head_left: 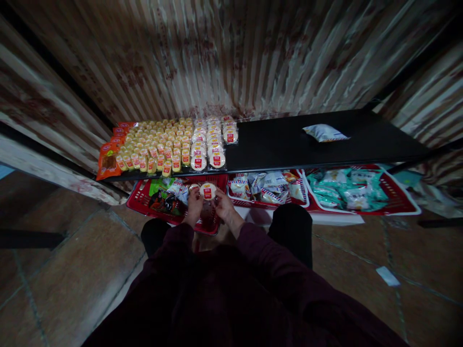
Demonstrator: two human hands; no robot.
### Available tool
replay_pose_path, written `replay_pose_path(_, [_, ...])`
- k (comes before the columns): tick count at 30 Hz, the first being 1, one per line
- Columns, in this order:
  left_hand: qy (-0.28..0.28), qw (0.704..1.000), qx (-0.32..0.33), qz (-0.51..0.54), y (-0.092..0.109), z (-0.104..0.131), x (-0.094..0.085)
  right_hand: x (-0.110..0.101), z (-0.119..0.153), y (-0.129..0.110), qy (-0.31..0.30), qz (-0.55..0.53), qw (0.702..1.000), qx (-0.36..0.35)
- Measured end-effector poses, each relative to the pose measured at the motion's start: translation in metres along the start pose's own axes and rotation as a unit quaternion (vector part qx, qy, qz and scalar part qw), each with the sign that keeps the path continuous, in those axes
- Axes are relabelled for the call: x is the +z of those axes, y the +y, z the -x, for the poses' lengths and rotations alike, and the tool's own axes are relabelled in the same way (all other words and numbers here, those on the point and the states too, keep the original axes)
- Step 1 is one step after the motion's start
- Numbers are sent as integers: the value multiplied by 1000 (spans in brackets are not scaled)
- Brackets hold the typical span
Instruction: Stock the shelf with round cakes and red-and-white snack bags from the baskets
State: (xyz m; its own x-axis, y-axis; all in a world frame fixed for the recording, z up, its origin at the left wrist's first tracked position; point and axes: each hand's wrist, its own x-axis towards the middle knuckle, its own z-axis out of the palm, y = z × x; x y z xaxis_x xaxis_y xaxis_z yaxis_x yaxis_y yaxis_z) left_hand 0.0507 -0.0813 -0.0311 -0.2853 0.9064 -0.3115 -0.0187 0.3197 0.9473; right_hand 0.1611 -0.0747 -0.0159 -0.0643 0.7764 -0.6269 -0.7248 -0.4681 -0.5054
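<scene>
Between my two hands, over the left red basket point(135, 198), is a round white rice cracker in a clear wrapper point(208, 190) with a red label. My left hand point(194, 205) grips its left side, with another round packet point(193, 187) showing right by the fingers. The fingers of my right hand point(223, 206) are closed on the right edge. Just beyond, on the black shelf point(271, 144), similar wrapped crackers point(216, 156) lie in overlapping rows. The basket below holds green, black and white snack packets, partly hidden by my hands.
Small yellow packets point(155, 144) and orange bags point(109, 159) fill the shelf's left end. One white pouch point(325, 133) lies toward its right. Below, more red baskets hold striped white packets point(273, 185) and teal packets point(347, 190). A corrugated wall point(217, 58) stands behind.
</scene>
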Motion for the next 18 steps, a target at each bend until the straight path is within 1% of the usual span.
replay_pose_path(2, [22, 999, 20, -29, -1, 0, 4, -1, 3, -2, -17, -12, 1000, -11])
replay_pose_path(4, [32, 998, 39, -44, -1, 1, 7, -1, 6, -3, -39, -17, 999, -25])
replay_pose_path(7, [15, 999, 39, -19, 1, 7, 13, -1, 9, -5, -58, 11, 997, -39])
replay_pose_path(10, [-31, 998, 5, 62, 6, 16, 16, -2, 11, -5, -69, 44, 995, -54])
replay_pose_path(12, [-51, 993, -16, 106, 10, 21, 17, -2, 11, -3, -84, 57, 992, -70])
replay_pose_path(15, [-35, 990, -39, 134, 13, 24, 17, -2, 9, 3, -79, 83, 989, -96])
replay_pose_path(18, [-18, 979, -93, 183, 17, 24, 14, -3, 4, 9, -61, 112, 985, -114])
